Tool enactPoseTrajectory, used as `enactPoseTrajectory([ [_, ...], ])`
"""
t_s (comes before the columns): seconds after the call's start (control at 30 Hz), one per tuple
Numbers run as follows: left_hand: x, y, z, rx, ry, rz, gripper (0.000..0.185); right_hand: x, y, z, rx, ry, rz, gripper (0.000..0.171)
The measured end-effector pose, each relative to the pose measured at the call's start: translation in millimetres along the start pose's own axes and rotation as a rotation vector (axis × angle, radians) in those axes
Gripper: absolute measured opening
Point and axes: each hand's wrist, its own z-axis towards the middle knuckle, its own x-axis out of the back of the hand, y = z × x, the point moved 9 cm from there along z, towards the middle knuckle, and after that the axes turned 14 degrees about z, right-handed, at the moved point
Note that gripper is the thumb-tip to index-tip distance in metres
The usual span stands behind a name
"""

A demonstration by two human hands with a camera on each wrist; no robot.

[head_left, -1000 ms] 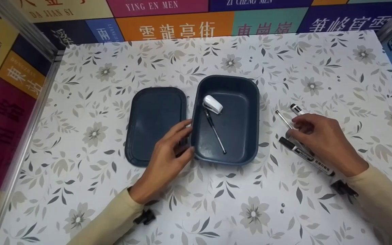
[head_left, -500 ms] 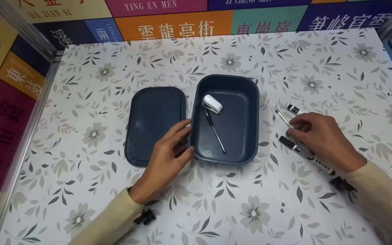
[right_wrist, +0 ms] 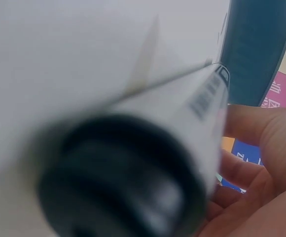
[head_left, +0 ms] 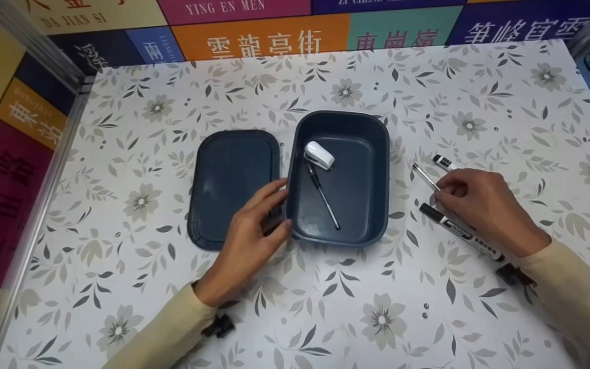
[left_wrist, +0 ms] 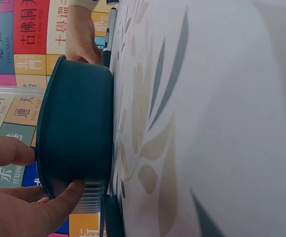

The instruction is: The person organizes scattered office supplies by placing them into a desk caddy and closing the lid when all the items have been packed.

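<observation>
A deep navy plastic box stands uncovered on the table. Inside it lie a white stapler and a slim pen. My left hand rests its fingertips and thumb against the box's left side; the left wrist view shows the thumb on the outer wall. To the right of the box, my right hand pinches a thin pen between thumb and fingers, its lower part hidden by the hand. A whiteboard marker with a black cap lies just below that hand.
Left of the box lies its flat navy lid, partly behind my left hand. A second marker shows its black end beyond my right hand. Printed panels border the flowered tabletop at the back and sides.
Very little differs. The right hand with the pen has shifted slightly left, and the whole head view has drifted a little. The left hand keeps its place at the box.
</observation>
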Motion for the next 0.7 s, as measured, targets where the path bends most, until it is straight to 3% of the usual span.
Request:
enactPoseTrajectory([
  [0.23,0.2,-0.1,-0.3,0.003,0.006,-0.007,0.056,2.5,-4.0,-1.0,0.007,0.044,0.047,0.012],
  [0.5,0.2,0.6,0.5,0.000,0.011,-0.007,0.056,13.5,-20.7,-2.3,0.080,0.141,0.085,0.018],
  [0.7,0.2,0.5,0.4,0.015,0.010,-0.020,0.055,19.8,-28.8,-2.5,0.069,0.191,0.112,0.018],
])
